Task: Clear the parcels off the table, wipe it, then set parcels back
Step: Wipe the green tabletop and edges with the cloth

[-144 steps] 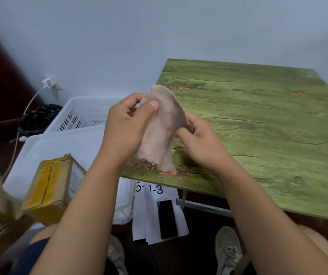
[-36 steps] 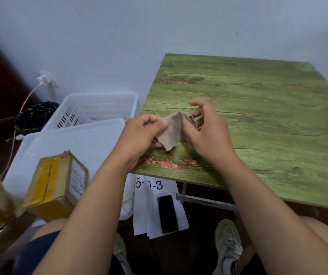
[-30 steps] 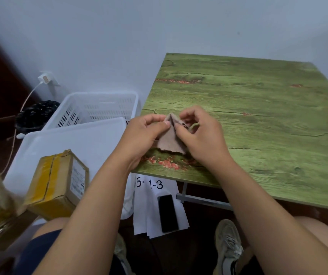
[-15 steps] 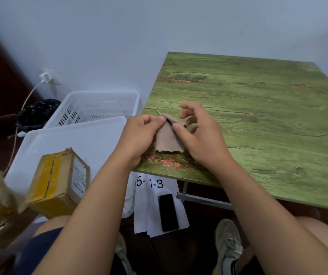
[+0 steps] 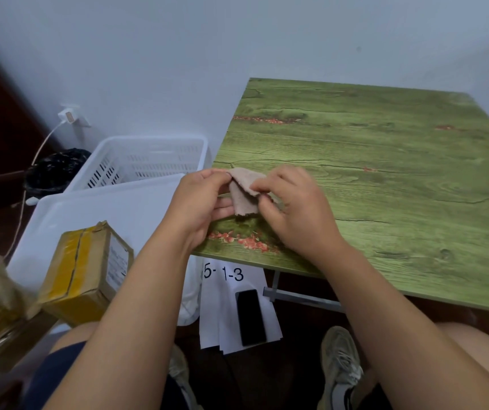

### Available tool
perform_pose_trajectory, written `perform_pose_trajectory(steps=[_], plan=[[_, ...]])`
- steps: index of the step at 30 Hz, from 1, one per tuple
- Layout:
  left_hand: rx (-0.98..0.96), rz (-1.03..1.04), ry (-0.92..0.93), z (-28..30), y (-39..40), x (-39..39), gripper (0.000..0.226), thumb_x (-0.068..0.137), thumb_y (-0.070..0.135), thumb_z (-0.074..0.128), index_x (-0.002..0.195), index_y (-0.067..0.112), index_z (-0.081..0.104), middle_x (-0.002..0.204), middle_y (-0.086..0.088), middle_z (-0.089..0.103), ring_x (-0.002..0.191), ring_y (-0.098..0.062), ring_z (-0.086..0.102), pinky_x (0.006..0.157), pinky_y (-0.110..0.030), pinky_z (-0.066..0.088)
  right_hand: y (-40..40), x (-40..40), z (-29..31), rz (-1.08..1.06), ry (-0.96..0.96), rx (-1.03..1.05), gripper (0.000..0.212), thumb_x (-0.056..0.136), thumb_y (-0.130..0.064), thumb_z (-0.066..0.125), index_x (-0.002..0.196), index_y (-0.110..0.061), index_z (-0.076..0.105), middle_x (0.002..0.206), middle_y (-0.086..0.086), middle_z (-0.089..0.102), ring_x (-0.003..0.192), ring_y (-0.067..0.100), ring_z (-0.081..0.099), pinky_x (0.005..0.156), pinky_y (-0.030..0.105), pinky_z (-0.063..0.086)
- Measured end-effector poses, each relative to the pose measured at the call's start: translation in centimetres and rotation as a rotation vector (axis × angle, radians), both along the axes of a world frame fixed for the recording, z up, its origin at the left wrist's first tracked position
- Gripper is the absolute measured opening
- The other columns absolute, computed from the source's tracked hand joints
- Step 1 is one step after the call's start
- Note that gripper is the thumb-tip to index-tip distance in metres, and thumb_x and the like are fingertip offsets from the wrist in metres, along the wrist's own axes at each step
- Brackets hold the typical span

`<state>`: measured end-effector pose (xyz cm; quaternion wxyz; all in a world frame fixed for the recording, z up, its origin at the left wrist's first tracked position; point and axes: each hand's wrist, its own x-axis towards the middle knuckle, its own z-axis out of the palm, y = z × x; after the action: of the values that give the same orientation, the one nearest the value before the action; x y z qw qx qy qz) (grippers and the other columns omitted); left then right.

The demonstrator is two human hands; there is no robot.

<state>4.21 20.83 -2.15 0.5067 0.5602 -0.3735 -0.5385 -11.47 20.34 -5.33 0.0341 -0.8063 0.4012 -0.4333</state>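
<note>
Green wood-grain print covers the table (image 5: pixel 385 179), the largest thing in view, filling the frame from about 12 to 4 o'clock; red flower patches mark its near left corner and its far left side. A pale wall (image 5: pixel 178 54) rises behind it. At 9 o'clock, beside the table's left edge, stand two white plastic pieces: a slotted basket (image 5: pixel 148 161) farther off and a smooth bin (image 5: pixel 95 208) nearer. A parcel (image 5: pixel 86 270), a cardboard box bound in yellow tape with a label on one face, sits at 8 o'clock against the bin's near side; whether it rests in the bin or on something in front cannot be told. A black bag (image 5: pixel 56 170) lies on the floor at 10 o'clock, below a charger (image 5: pixel 70 116) plugged into the wall.

Both forearms reach up from the bottom edge to the centre. The left hand (image 5: pixel 198 208) pinches the upper left edge of the cloth (image 5: pixel 244 193) between thumb and curled fingers. The right hand (image 5: pixel 293 211) pinches the cloth's right side, thumb on top, the other fingers bent. The cloth, small and beige, is folded and held just above the table's near left corner.

On the floor at 6 o'clock lie white sheets (image 5: pixel 225 309) marked "5-1-3", with a black phone (image 5: pixel 250 318) on top. A shoe (image 5: pixel 340 368) shows at 5 o'clock.
</note>
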Motion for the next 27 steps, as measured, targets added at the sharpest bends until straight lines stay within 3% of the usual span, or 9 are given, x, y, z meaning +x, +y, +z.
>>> perform_pose_trajectory(steps=[6,12,17,19,21,24,25,27], plan=[[-0.003,0.025,0.007,-0.2,-0.1,-0.1,0.021,0.099,0.007,0.044,0.091,0.011,0.063,0.067,0.0,0.071,0.052,-0.011,0.067,0.05,-0.021,0.052,0.4,0.4,-0.3,0.031,0.056,-0.048,0.019,0.086,-0.017,0.058,0.093,-0.009,0.074,0.085,0.004,0.063,0.081,0.025,0.054,0.063,0.038,0.047],[0.004,0.022,-0.005,0.0,0.0,-0.3,0.02,0.094,0.012,0.048,0.082,0.013,0.065,0.068,0.0,0.07,0.051,-0.01,0.063,0.05,-0.021,0.051,0.7,0.8,-0.5,0.065,0.169,0.02,0.029,0.086,-0.024,0.051,0.095,-0.012,0.075,0.084,0.005,0.061,0.081,0.028,0.056,0.063,0.036,0.048],[-0.019,-0.026,-0.106,-0.7,-0.2,-0.1,0.009,0.092,0.014,0.061,0.095,0.017,0.068,0.092,-0.004,0.069,0.08,-0.017,0.065,0.067,-0.029,0.054,0.8,0.8,-0.7,0.069,0.119,0.116,0.033,0.087,-0.033,0.051,0.097,-0.016,0.076,0.085,-0.002,0.055,0.086,0.023,0.052,0.069,0.036,0.047],[-0.043,-0.029,-0.108,-0.7,-0.2,0.0,0.011,0.093,0.01,0.06,0.097,0.016,0.068,0.091,-0.004,0.07,0.079,-0.017,0.065,0.071,-0.032,0.054,0.5,0.7,-0.4,-0.007,0.023,0.122,0.035,0.088,-0.036,0.051,0.101,-0.015,0.075,0.092,-0.001,0.054,0.092,0.022,0.05,0.076,0.035,0.045],[-0.081,-0.052,-0.087,-0.5,-0.1,0.3,0.013,0.093,0.008,0.06,0.094,0.016,0.069,0.085,-0.001,0.071,0.077,-0.014,0.066,0.075,-0.033,0.054,0.2,0.4,0.2,-0.064,-0.054,0.2,0.041,0.09,-0.04,0.053,0.12,-0.016,0.067,0.11,0.003,0.054,0.106,0.021,0.047,0.09,0.033,0.042],[-0.139,-0.148,-0.04,-0.1,0.3,0.9,0.017,0.094,0.006,0.057,0.094,0.018,0.069,0.077,0.004,0.07,0.07,-0.007,0.065,0.066,-0.024,0.053,-0.1,-0.3,0.8,-0.008,-0.063,0.41,0.061,0.09,-0.048,0.054,0.143,-0.02,0.048,0.137,0.002,0.047,0.127,0.016,0.039,0.105,0.028,0.031],[-0.158,-0.179,-0.025,0.0,0.5,1.1,0.017,0.094,0.004,0.056,0.096,0.016,0.068,0.075,0.005,0.069,0.068,-0.006,0.064,0.063,-0.021,0.052,-0.2,-0.4,0.9,0.029,-0.071,0.438,0.058,0.088,-0.048,0.055,0.139,-0.019,0.053,0.134,0.002,0.052,0.124,0.015,0.045,0.104,0.03,0.036],[-0.195,-0.201,-0.007,0.1,0.8,1.5,0.017,0.093,0.002,0.056,0.098,0.014,0.067,0.075,0.004,0.069,0.068,-0.006,0.064,0.062,-0.019,0.052,-0.2,-0.1,1.1,0.073,-0.127,0.453,0.035,0.086,-0.045,0.059,0.107,-0.018,0.068,0.103,-0.001,0.067,0.095,0.015,0.059,0.086,0.037,0.048]])
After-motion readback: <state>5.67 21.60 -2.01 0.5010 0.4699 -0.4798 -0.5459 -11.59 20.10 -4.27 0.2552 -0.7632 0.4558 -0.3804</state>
